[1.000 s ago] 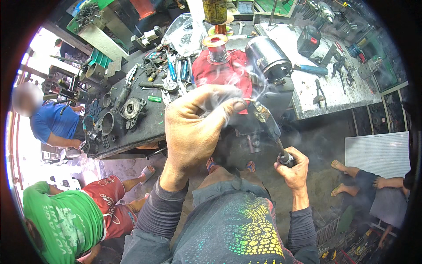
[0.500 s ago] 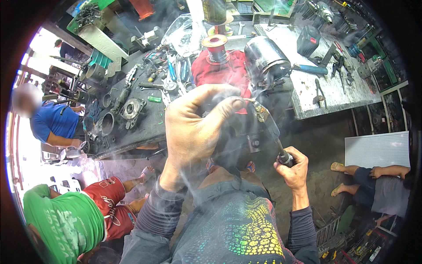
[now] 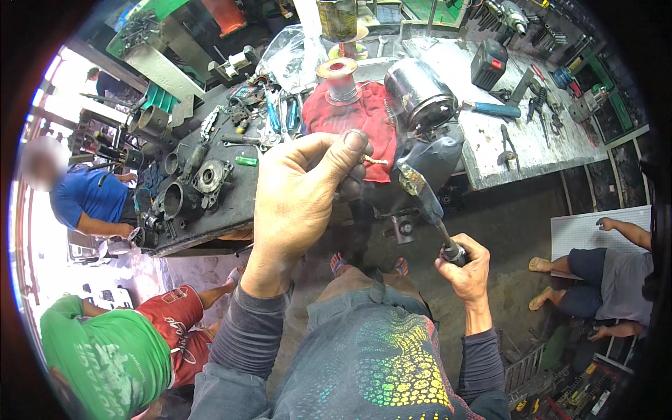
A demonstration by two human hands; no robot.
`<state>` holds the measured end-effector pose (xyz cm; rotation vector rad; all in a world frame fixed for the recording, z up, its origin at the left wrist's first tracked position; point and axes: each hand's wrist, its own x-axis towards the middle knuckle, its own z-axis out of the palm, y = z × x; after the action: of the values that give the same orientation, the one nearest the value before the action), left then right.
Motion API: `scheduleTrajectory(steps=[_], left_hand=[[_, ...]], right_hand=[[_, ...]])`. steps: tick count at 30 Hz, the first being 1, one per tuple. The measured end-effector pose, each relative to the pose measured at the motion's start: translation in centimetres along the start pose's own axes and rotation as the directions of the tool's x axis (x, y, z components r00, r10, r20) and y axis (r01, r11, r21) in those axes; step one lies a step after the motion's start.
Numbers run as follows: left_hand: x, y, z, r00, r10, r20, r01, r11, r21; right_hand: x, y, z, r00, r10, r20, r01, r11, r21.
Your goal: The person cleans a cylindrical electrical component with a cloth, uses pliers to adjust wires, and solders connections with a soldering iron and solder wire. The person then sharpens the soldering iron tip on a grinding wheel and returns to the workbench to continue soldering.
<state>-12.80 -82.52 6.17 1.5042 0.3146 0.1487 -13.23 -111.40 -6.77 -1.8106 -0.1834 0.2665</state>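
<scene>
Gripping a soldering iron [image 3: 428, 204] in the right hand [image 3: 467, 273], left hand [image 3: 297, 196] pinching a short wire [image 3: 376, 162] near its tip. Solder spool's [image 3: 341, 85] on red cloth [image 3: 323, 120] farther off.

Dark grey tee [image 3: 315, 367], scale-like print [image 3: 416, 357] shifting from teal dots at left through green to yellow, reddish at right edge; charcoal undersleeves [image 3: 250, 329], snug, creased, ending short of wrists; looser faded short sleeve [image 3: 227, 392] over left one; grey shorts [image 3: 364, 297]; thong sandals [image 3: 401, 265], bluish straps; left hand [image 3: 297, 185], right hand [image 3: 467, 271] bare
</scene>
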Motion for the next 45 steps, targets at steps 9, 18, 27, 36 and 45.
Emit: scheduleTrajectory(steps=[9, 18, 27, 36, 45], left_hand=[[0.7, 0.3, 0.2, 0.997, 0.065, 0.040, -0.065, 0.998, 0.017], [1.7, 0.8, -0.3, 0.996, 0.048, 0.073, -0.054, 0.996, 0.074], [2.3, 1.0, -0.6, 0.998, 0.024, 0.066, -0.027, 0.999, 0.043], [2.4, 0.9, -0.6, 0.997, 0.018, 0.075, -0.021, 0.999, 0.030], [1.7, -0.3, -0.2, 0.990, 0.128, 0.053, -0.127, 0.992, -0.024]], right_hand=[[-0.1, -0.5, 0.7, 1.000, -0.006, -0.011, 0.006, 1.000, 0.030], [0.2, -1.5, 1.5, 0.999, 0.039, -0.016, -0.038, 0.998, 0.048], [0.5, -2.2, 1.9, 0.997, 0.073, -0.013, -0.072, 0.994, 0.077], [0.5, -2.2, 1.9, 0.997, 0.069, -0.020, -0.068, 0.996, 0.056], [0.0, 0.2, 0.8, 0.999, 0.021, -0.026, -0.020, 1.000, 0.006]])
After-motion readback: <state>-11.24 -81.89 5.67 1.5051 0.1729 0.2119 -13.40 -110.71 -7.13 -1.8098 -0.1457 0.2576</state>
